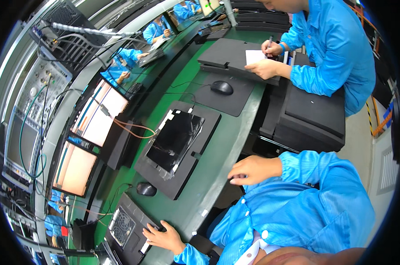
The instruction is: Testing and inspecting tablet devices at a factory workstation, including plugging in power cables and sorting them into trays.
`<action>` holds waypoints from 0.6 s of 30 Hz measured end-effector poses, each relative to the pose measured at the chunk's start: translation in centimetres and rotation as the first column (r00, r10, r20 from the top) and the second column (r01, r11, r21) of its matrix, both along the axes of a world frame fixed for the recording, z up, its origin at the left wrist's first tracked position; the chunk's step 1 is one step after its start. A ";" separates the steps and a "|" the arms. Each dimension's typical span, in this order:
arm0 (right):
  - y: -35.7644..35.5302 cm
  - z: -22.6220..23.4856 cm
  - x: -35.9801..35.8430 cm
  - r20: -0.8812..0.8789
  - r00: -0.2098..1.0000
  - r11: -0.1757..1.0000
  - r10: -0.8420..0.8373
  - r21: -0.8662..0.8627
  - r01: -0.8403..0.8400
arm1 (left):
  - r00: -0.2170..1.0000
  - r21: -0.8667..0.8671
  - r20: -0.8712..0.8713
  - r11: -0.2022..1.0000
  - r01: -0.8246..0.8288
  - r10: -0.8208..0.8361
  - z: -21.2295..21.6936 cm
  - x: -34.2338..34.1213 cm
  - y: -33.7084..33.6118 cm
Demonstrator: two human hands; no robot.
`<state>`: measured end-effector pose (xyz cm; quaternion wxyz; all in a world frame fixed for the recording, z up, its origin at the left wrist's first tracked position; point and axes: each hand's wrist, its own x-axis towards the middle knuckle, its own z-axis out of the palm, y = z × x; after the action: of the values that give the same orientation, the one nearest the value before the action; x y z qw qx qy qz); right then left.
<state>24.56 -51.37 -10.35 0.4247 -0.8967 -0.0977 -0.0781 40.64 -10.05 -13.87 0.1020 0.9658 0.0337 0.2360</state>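
Observation:
My left hand (164, 236) lies with its fingers spread over the edge of a flat black slab (140, 216), which carries a dark panel (122, 226) with pale curly markings. My right hand (255, 170) hovers by the bench's front edge, fingers loosely bent, with nothing visible in it. Between the hands and the monitors, a dark-screened tablet-like panel (175, 139) sits in a black foam tray (182, 183). Pale tape tabs show at its edges, and a salmon-coloured cable (136, 136) reaches its side. A black mouse (146, 189) rests between the tray and the slab.
A co-worker in blue (337, 53) writes on white paper (254, 57) over black foam trays (231, 55). Another mouse (222, 87) lies on a mat. Two lit monitors (78, 168), cables and an instrument (41, 88) line the left. Foam blocks (314, 110) stand beside my right arm.

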 end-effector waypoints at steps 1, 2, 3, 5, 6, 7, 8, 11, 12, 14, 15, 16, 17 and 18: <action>1.1 0.0 1.6 0.015 0.996 0.996 0.085 -0.025 -0.085 | 1.000 0.000 -0.018 1.000 -0.009 0.009 0.3 0.0 -0.1; 2.3 0.0 3.0 0.048 0.990 0.991 0.135 -0.009 -0.135 | 0.999 -0.008 -0.035 1.000 -0.018 0.018 0.5 0.0 -0.3; 3.0 0.2 4.1 0.044 0.985 0.985 0.164 -0.050 -0.162 | 1.000 0.016 -0.028 1.000 -0.004 0.005 0.9 0.0 -0.3; 5.3 0.4 7.0 0.053 0.955 0.952 0.290 -0.119 -0.283 | 0.990 0.021 0.110 0.996 0.082 -0.084 1.3 -0.1 -0.3; 6.4 0.5 8.2 0.075 0.944 0.942 0.320 -0.133 -0.309 | 0.984 0.003 0.131 0.992 0.125 -0.124 1.4 -0.2 -0.2; 7.3 0.7 9.2 0.129 0.927 0.932 0.353 -0.138 -0.336 | 0.980 0.029 0.149 0.991 0.133 -0.136 1.5 -0.5 0.0; 8.3 0.5 10.6 0.137 0.907 0.914 0.398 -0.141 -0.380 | 0.980 0.048 0.152 0.992 0.120 -0.126 1.3 -0.4 0.0; 11.8 0.1 13.8 0.110 0.886 0.892 0.451 -0.015 -0.452 | 0.992 0.038 0.125 0.999 0.023 -0.027 0.6 -0.7 -0.3; 13.0 -0.1 14.3 0.123 0.892 0.897 0.435 0.026 -0.441 | 0.985 -0.001 0.161 0.998 0.066 -0.065 0.5 -0.5 -0.2; 14.6 -0.3 14.6 0.079 0.910 0.908 0.406 0.077 -0.412 | 0.992 -0.083 0.123 0.996 0.042 -0.031 0.0 -0.2 -0.4; 14.9 -0.2 14.4 0.112 0.906 0.907 0.408 0.067 -0.417 | 0.994 -0.087 0.106 0.995 0.041 -0.031 -0.1 -0.2 -0.5; 15.1 -0.1 14.2 0.115 0.904 0.907 0.412 0.045 -0.419 | 0.993 -0.085 0.118 0.996 0.027 -0.017 -0.3 -0.2 -0.7; 15.2 0.0 14.1 0.123 0.908 0.913 0.401 0.028 -0.407 | 0.995 -0.122 0.095 0.992 0.038 -0.027 -0.4 -0.1 -0.6; 15.1 0.0 13.8 0.109 0.894 0.899 0.434 0.013 -0.438 | 0.989 -0.106 0.148 0.994 0.028 -0.012 -0.5 -0.2 -0.7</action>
<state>38.39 -36.24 -10.39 0.4424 -0.8387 -0.3164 -0.0288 40.40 -10.76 -14.41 0.1587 0.9391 0.0293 0.3034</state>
